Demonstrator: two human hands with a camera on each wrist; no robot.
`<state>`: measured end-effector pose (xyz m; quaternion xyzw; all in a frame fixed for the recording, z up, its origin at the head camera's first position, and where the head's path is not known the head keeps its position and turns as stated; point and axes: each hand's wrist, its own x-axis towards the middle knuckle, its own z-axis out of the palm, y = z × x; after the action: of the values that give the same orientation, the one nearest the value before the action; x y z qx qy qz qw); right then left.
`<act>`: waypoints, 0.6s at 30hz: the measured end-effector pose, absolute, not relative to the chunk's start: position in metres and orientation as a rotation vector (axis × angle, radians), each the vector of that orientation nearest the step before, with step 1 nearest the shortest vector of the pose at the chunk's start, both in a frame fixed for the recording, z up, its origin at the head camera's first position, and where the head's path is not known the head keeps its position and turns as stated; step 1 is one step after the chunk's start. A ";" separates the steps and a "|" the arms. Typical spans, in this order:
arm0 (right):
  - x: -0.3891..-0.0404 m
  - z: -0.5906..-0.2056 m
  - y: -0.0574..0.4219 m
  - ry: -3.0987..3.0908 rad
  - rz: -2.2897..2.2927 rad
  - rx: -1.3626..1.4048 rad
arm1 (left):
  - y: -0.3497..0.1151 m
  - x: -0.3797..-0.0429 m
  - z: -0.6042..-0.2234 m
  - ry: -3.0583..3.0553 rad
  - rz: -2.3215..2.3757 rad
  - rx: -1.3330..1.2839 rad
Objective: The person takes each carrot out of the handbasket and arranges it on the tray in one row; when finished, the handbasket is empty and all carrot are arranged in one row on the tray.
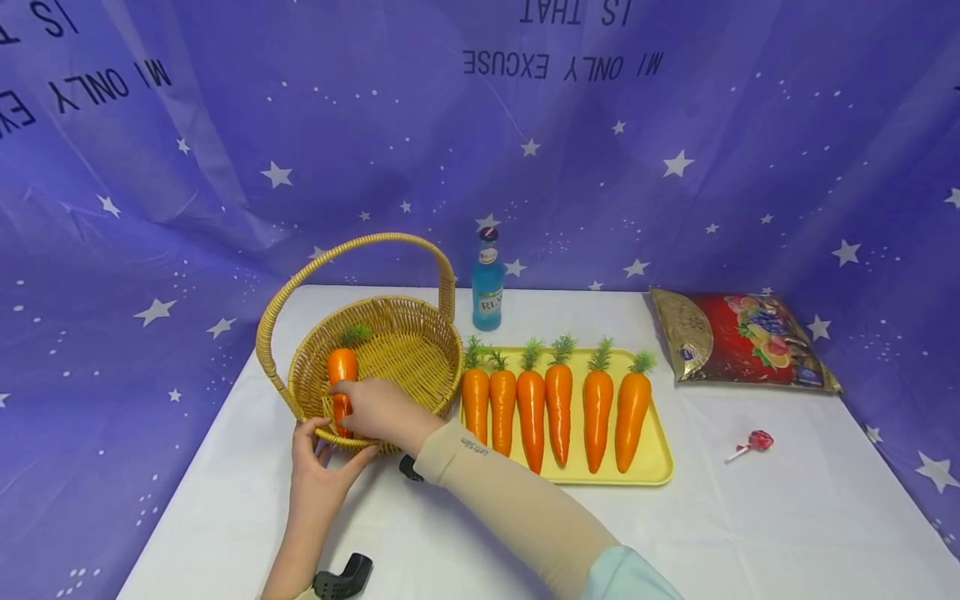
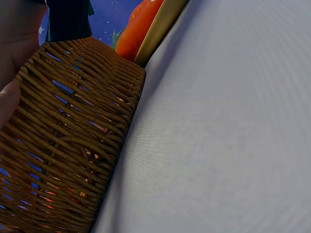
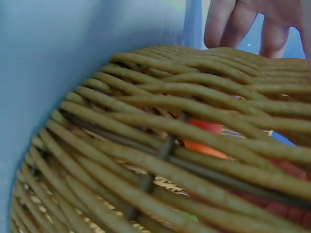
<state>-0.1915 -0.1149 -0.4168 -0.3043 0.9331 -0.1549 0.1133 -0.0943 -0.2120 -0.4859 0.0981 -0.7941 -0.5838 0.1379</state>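
A wicker basket [image 1: 411, 358] with a tall arched handle stands on the left of the table. Inside it, near its left wall, lies an orange carrot [image 1: 342, 365] with a green top. My right hand [image 1: 382, 410] reaches over the front rim and holds this carrot around its middle, covering part of it. At the basket's front left, my left hand [image 1: 318, 462] grips the rim, its thumb [image 2: 8, 102] against the outer weave in the left wrist view. Through the gaps in the weave, orange [image 3: 206, 148] shows in the right wrist view.
Right of the basket, a yellow tray [image 1: 660, 454] bears a row of several carrots [image 1: 558, 408]. A blue bottle [image 1: 488, 287] stands behind. Farther right lie a red and gold bag [image 1: 750, 342] and a wrapped lollipop [image 1: 759, 440]. A starry purple cloth [image 1: 585, 208] hangs at the back.
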 end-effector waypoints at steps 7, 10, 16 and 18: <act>-0.189 -0.421 -0.117 2.724 -0.439 -0.901 | -0.213 -0.094 -0.486 -2.292 -1.699 0.290; -0.190 -0.422 -0.119 2.719 -0.427 -0.910 | -0.213 -0.094 -0.486 -2.289 -1.697 0.289; -0.190 -0.424 -0.120 2.710 -0.419 -0.913 | -0.212 -0.094 -0.485 -2.282 -1.701 0.290; -0.190 -0.423 -0.120 2.702 -0.434 -0.901 | -0.212 -0.095 -0.486 -2.279 -1.701 0.286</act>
<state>-0.1901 -0.1204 -0.4234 -0.3101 0.9298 -0.1494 0.1299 -0.0948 -0.2119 -0.4856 0.0989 -0.7894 -0.5891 0.1411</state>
